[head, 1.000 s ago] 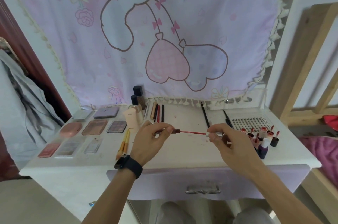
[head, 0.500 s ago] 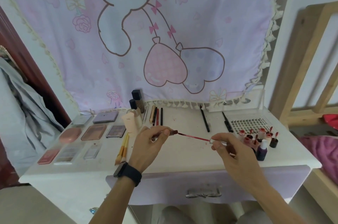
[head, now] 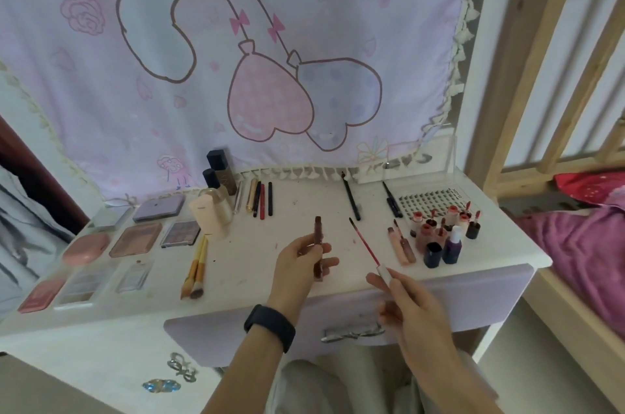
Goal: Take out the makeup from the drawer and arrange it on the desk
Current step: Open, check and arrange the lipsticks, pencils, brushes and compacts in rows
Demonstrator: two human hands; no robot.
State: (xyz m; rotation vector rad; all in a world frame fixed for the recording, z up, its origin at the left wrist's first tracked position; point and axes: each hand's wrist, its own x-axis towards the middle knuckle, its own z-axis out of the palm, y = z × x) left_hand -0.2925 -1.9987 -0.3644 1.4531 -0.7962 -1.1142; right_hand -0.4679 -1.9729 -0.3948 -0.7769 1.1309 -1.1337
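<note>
My left hand [head: 302,266] grips a dark red lip gloss tube [head: 318,237] upright above the white desk [head: 243,265]. My right hand [head: 411,307] pinches the silver cap of its red applicator wand [head: 364,244], which is fully out of the tube and points up and to the left. The two parts are apart, with a gap between them. Below my hands the lilac drawer [head: 473,292] with a bow handle [head: 351,334] is closed.
Eyeshadow palettes [head: 137,239] and a pink compact [head: 86,248] lie at the left. Brushes [head: 196,268], bottles [head: 216,214] and pencils [head: 262,199] sit mid-desk. Lip glosses and small bottles [head: 439,237] cluster at the right by a lash tray [head: 429,202]. A wooden bed frame [head: 548,75] stands to the right.
The wand has been pulled fully out of the tube. My left hand turned the tube upright and my right hand drew the wand back toward me. The camera tilted down.
</note>
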